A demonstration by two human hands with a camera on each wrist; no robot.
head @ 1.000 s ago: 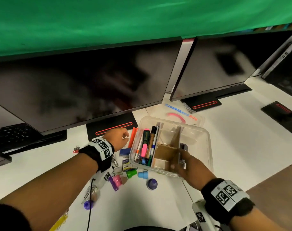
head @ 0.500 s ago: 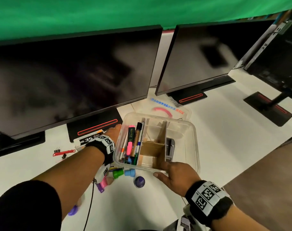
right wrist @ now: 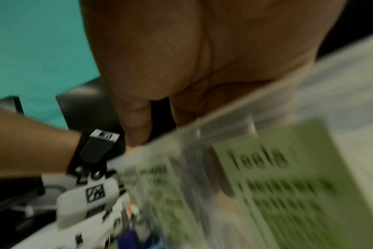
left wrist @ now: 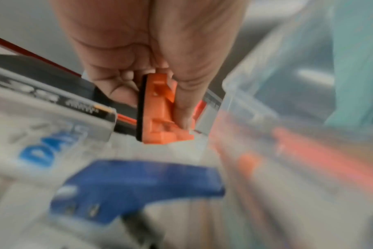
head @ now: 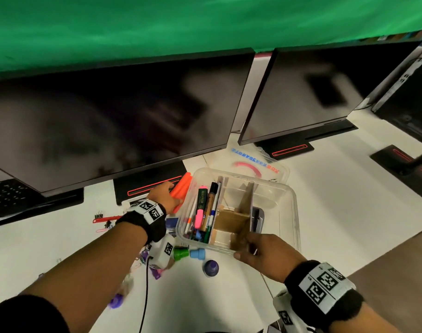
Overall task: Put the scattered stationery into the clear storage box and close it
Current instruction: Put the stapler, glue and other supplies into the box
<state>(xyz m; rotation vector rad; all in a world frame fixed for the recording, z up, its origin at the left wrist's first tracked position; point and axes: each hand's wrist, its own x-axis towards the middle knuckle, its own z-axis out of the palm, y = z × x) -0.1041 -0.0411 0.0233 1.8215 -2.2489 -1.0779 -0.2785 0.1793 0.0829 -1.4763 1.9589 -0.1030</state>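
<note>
The clear storage box [head: 280,207] stands open on the white desk, its lid [head: 258,164] lying behind it. Markers and pens [head: 204,212] fill its left compartment, beside cardboard dividers [head: 243,210]. My left hand [head: 165,195] grips an orange plastic tool [head: 182,187] just left of the box. In the left wrist view, the left hand [left wrist: 153,107] pinches the orange tool [left wrist: 160,133] between thumb and fingers next to the box rim [left wrist: 245,94]. My right hand [head: 255,248] holds the box's near rim; in the right wrist view, the right hand [right wrist: 170,121] has fingers behind the clear wall [right wrist: 266,94].
Loose items lie left of and in front of the box: a blue eraser [head: 171,222], green cap [head: 181,253], blue cap [head: 198,254], purple bottle [head: 211,267] and red clip [head: 106,219]. Monitors [head: 123,116] overhang the desk's back, and the desk edge runs at the right.
My left hand has closed round the orange tool beside the box and tilted it up. The right hand has stayed on the box's near rim. The head view shifted.
</note>
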